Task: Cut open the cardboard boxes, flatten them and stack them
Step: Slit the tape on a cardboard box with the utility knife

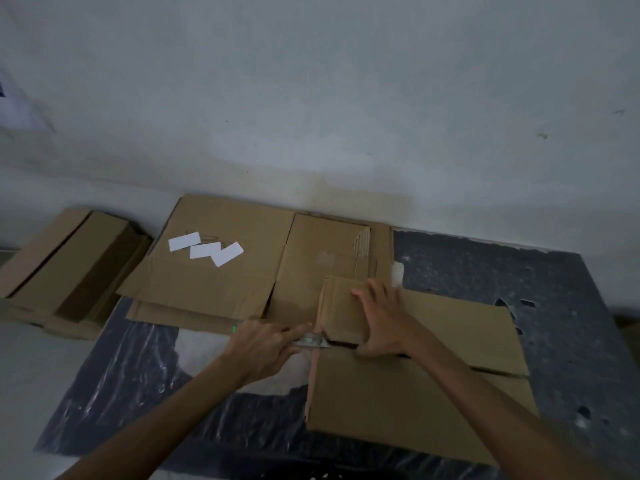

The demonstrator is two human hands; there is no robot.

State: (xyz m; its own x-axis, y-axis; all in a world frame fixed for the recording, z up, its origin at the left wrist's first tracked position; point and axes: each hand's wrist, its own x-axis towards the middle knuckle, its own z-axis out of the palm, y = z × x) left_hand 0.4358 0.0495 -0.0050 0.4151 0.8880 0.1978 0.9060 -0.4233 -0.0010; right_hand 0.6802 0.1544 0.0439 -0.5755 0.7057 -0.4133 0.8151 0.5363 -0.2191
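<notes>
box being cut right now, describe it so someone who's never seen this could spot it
Find the dark plastic sheet and look to its near right side. The box lies there, the right hand pressing flat on its far flap and the left hand holding a cutter at its left edge. The flattened cardboard behind it, with three white labels, goes untouched.

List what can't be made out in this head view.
All head view:
- Cutter: blurred, mostly covered by the left hand; blade unseen.
- Box seam: partly hidden under the right hand.
- Folded cardboard pile: cut off by the left edge.
- White labels: any print too small to read.
</notes>
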